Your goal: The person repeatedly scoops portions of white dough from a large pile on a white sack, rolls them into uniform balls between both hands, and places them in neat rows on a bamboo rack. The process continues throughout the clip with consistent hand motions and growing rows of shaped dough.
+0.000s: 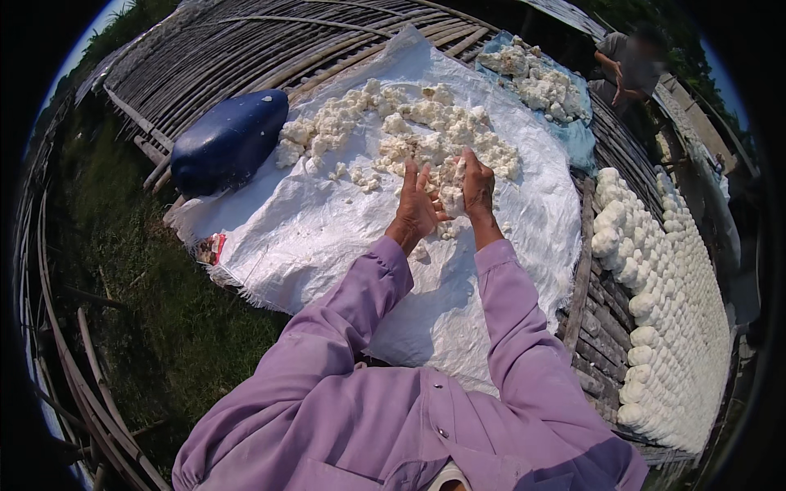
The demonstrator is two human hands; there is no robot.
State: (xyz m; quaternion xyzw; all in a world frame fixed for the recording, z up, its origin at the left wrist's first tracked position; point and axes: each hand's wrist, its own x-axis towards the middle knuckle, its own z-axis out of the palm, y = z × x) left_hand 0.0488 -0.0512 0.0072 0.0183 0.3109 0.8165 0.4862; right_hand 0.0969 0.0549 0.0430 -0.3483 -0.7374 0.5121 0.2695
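Note:
White, crumbly dough-like lumps (393, 123) lie heaped on a white woven plastic sheet (540, 221) in front of me. Over the near edge of the heap, my right hand (478, 190) is closed around a white crumbly lump (451, 199), part of which shows below its fingers. Just left of it, my left hand (417, 204) is open, palm turned toward the lump and fingers apart. Its fingertips come close to the lump; whether they touch it I cannot tell. Loose crumbs are scattered on the sheet around both hands.
A dark blue plastic container (229, 141) rests at the sheet's left edge. More white lumps lie on a light blue sheet (580, 146) at the far right. Rows of round white balls (671, 327) cover the bamboo slats at right. Another person (634, 69) is at the far right.

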